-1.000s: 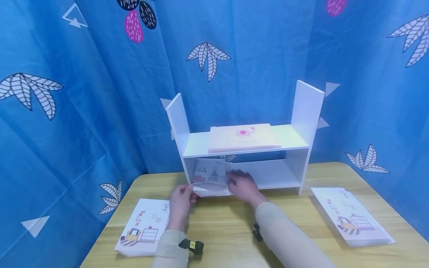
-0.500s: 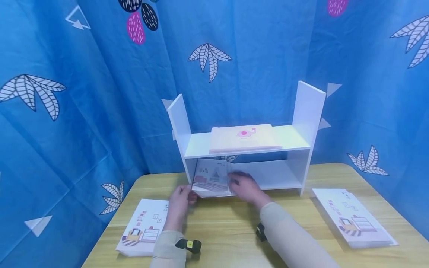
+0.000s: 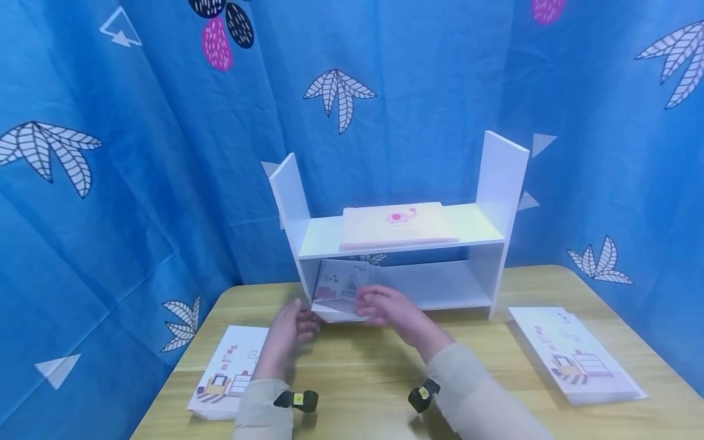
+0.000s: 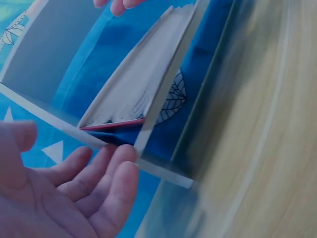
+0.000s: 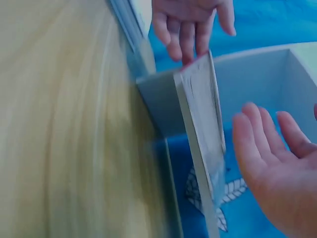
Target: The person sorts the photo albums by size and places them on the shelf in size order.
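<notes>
A stack of thin booklets (image 3: 334,286) lies in the left end of the lower level of a white two-level shelf (image 3: 308,249), against its left side panel. Pale page edges of this stack (image 4: 136,74) face front in the left wrist view, with a red edge at one end. My left hand (image 3: 282,336) is at the shelf's front left corner, fingers loosely bent and holding nothing. In front of the stack's right part is my right hand (image 3: 395,310), its fingers extended and apart from the booklets in the right wrist view (image 5: 277,153).
A pink pile of booklets with an elephant print (image 3: 398,225) lies on the upper level. White booklet piles rest on the wooden table (image 3: 363,391), one at left (image 3: 222,373) and one at right (image 3: 574,357). Behind hangs a blue patterned curtain (image 3: 418,110).
My left hand has let go of the stack's front left corner and drawn slightly back. My right hand has come off the stack's right side, moving left and forward of it, fingers opened.
</notes>
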`<state>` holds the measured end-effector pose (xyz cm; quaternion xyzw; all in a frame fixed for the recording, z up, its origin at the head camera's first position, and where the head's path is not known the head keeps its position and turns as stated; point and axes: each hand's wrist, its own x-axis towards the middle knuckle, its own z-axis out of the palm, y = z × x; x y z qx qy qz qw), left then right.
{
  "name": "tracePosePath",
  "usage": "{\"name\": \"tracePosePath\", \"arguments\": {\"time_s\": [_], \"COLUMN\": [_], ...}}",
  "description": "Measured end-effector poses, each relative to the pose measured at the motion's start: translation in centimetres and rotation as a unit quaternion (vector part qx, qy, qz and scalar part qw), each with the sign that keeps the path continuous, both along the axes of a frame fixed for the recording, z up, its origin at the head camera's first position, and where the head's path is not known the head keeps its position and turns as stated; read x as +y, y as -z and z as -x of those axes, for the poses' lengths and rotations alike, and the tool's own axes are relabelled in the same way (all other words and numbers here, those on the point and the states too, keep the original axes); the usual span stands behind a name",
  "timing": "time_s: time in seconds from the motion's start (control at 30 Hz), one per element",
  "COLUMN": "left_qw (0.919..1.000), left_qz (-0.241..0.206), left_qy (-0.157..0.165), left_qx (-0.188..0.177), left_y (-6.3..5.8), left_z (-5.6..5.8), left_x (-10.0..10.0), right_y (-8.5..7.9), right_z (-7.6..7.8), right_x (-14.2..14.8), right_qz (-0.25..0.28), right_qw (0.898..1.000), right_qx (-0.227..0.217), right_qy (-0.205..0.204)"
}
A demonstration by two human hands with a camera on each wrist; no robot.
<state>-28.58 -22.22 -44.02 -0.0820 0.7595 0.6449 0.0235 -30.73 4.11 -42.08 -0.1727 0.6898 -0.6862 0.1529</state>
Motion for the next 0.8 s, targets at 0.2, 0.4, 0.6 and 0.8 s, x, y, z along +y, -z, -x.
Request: {"name": "tracePosePath", "arguments": {"time_s": [0.2, 0.4, 0.6, 0.8], "left_qw": [0.9947, 0.9852, 0.9716, 0.9673], "left_qz": [0.092, 0.150, 0.216, 0.236], "left_qy": [0.038, 0.080, 0.097, 0.085], "left_qx": [0.028, 0.024, -0.011, -0.038], "left_y": [-1.1, -2.9, -4.3, -5.7], "left_z": [0.1, -0.5, -1.4, -2.2], "left_x": [-0.3, -2.8, -8.0, -13.7], "right_y": [1.3, 3.0, 4.5, 5.2], "right_z": [-1.2, -2.7, -3.9, -4.6], "right_x": [-1.1, -3.5, -6.3, -8.0], "right_qz": [0.022, 0.025, 0.014, 0.052], "right_qw": [0.996, 0.994, 0.991, 0.985], "right_qx": [-0.033, -0.049, -0.072, -0.104], "right_qy": [-0.074, -0.099, -0.108, -0.126]}}
